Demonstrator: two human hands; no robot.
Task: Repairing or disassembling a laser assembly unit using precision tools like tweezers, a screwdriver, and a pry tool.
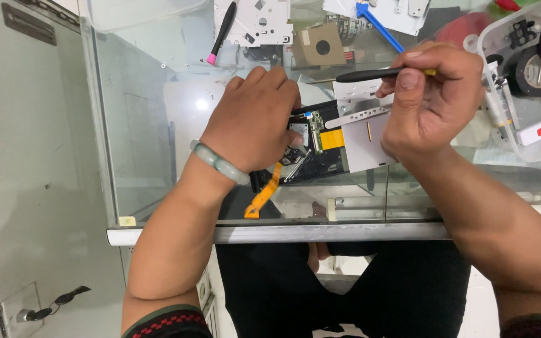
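Glass counter (158, 125) under my hands is slick. My left hand (255, 119) presses down on the small black circuit-board module (317, 147), and my right hand (430, 94) pinches a black pry tool (367, 75) above it. I reckon a slip could tear the orange ribbon cable (264, 197).

Glass counter top (158, 125) with metal front edge (320, 233), see-through to shelf below. Bright light spot reflected in glass (202, 104). Grey cabinet door (26, 156) at left, dark handle plate (28, 24) near top, key in lock (48, 308) at bottom. Pale floor (76, 316) beneath. Back of counter cluttered: white metal plates (255, 22), clear plastic tray (524, 81) at right.
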